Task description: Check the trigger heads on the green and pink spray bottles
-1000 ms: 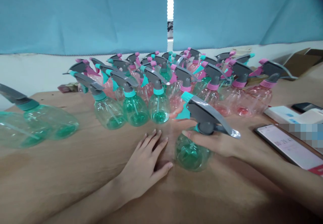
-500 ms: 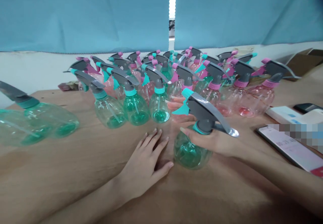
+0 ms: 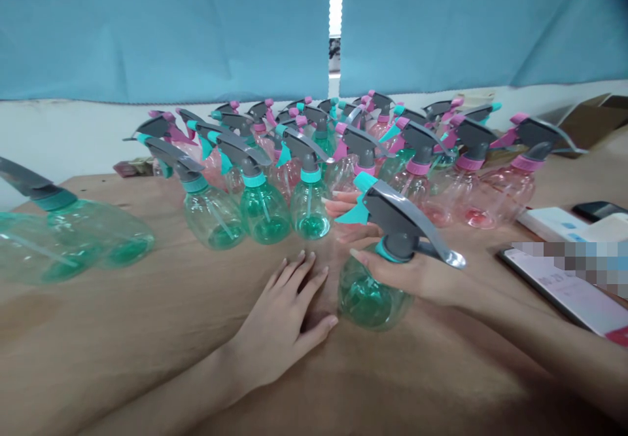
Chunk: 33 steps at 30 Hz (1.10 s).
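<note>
My left hand lies flat on the wooden table, fingers spread, with nothing in it. Just to its right stands a green spray bottle with a grey head and a turquoise nozzle, trigger and collar. My right hand is round this bottle below the collar. Its thumb lies across the near side, and its fingers reach behind, partly hidden by the bottle. Beyond my left hand stand more green spray bottles, the closest being a clear green one with a turquoise collar.
Several green and pink spray bottles, among them a pink one, crowd the back of the table. Other green bottles stand at far left. A phone and a white box lie at right. Blue curtains hang behind.
</note>
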Tool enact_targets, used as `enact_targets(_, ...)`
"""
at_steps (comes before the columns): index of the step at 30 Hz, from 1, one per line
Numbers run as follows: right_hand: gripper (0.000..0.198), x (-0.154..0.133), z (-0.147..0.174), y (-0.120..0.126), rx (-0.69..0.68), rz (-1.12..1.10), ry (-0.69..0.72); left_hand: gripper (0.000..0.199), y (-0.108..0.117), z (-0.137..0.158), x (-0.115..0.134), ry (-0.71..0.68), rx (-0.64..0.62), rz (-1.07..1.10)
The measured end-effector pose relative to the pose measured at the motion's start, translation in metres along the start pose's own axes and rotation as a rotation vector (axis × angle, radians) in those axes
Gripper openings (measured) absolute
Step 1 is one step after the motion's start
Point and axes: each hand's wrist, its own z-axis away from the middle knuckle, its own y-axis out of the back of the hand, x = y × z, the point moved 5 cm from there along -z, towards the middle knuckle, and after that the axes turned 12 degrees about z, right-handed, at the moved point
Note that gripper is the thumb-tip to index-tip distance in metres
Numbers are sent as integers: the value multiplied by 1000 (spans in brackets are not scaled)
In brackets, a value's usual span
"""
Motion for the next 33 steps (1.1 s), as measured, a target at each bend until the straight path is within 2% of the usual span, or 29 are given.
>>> enact_targets(9, 21, 8, 3, 0, 15, 44, -13, 61, 0, 0, -1, 0, 1, 7)
enact_targets(15, 22, 17, 6, -6, 26, 21, -81, 61, 0, 2, -2, 26, -5, 29)
enact_targets(19, 22, 12, 5, -5, 13, 15, -42, 62, 0, 1, -1, 40, -22, 31)
enact_targets(24, 42, 2, 1, 1, 57, 56, -53, 61, 0, 3, -3, 37, -19, 34)
enact_targets(28, 26, -2, 0, 3, 40, 0, -100, 61, 0, 4, -2, 20, 10, 39)
enact_targets(33, 20, -1, 2, -1, 8, -47, -112, 61, 1, 4, -2, 12, 0, 41)
